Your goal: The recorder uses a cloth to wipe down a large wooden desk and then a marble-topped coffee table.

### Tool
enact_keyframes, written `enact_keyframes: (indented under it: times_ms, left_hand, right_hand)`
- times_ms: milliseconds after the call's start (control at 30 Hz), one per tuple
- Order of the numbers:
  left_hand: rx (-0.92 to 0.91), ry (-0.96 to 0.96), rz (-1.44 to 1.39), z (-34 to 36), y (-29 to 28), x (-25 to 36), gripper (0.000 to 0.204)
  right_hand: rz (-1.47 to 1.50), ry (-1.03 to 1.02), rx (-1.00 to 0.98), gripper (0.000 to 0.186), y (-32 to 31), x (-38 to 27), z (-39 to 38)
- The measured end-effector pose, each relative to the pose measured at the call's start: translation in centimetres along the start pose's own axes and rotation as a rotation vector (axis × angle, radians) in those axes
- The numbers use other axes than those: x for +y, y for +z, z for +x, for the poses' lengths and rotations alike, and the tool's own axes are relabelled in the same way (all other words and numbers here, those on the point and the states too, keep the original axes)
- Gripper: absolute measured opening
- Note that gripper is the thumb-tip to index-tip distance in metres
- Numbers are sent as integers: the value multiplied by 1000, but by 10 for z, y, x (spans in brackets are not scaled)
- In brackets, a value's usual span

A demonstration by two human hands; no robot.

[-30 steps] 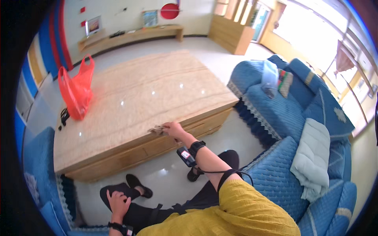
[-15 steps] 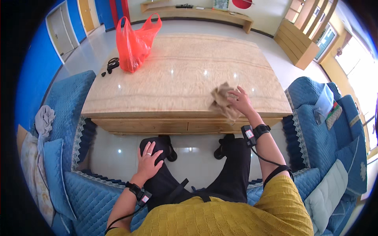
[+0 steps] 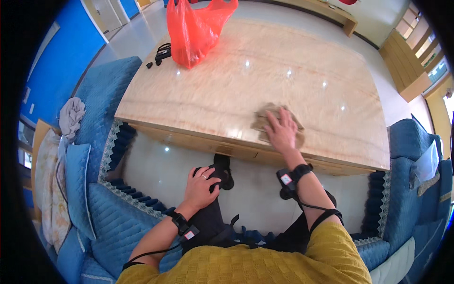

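Note:
A crumpled brown cloth (image 3: 265, 122) lies on the pale, wood-patterned table (image 3: 203, 90), close to its near edge. My right hand (image 3: 283, 132) holds it against the tabletop, palm down over the cloth, which spreads out on both sides of the fingers. Lower and to the left, my left hand (image 3: 202, 188) rests on my black-trousered knee. Its fingers are slightly spread and hold nothing; one wears a ring. Each wrist carries a black strap with a small box and a cable.
A red plastic bag (image 3: 191, 38) stands at the table's far left, beside black-handled scissors (image 3: 163, 51) and small black objects (image 3: 150, 65). Blue quilted sofas (image 3: 120, 217) surround me on the left, near and right sides. A grey cloth (image 3: 72, 117) lies on the left sofa.
The brown cloth, bunched and overhanging the near edge before, now lies flatter on the tabletop under my right hand. My view has shifted and tilted. My left hand stays on the knee.

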State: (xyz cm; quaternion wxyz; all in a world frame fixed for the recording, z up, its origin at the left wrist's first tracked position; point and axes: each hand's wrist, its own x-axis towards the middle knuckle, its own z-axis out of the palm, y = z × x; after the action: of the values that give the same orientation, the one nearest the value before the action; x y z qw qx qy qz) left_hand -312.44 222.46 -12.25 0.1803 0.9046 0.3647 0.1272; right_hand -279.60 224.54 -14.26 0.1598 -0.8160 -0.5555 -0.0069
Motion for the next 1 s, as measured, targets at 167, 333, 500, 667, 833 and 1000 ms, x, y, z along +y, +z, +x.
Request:
enact_keyframes:
  times_ms: [167,333,500,667,833,1000]
  left_hand:
    - [8,1,-31,1,1,3,16]
    - [46,31,-27,10,-6,0,14]
    - [75,43,-12,11,-6,2,13]
    - [141,59,-62,9,-1,-2,10]
    - [113,48,-93,12,11,-2,11]
    - [121,-21,-101,3,11,-4,13]
  right_hand:
    - [52,-310,18,49,10,-5,15]
    - [-130,-38,39,51,-22,97,2]
    - [-192,319,99,54,-48,209,-35]
    - [-243,437,85,55,-40,180,-31]
    - [-272,73,-58,53,-13,47,-15]
    - [-188,-130,-129,50,-13,34,-2]
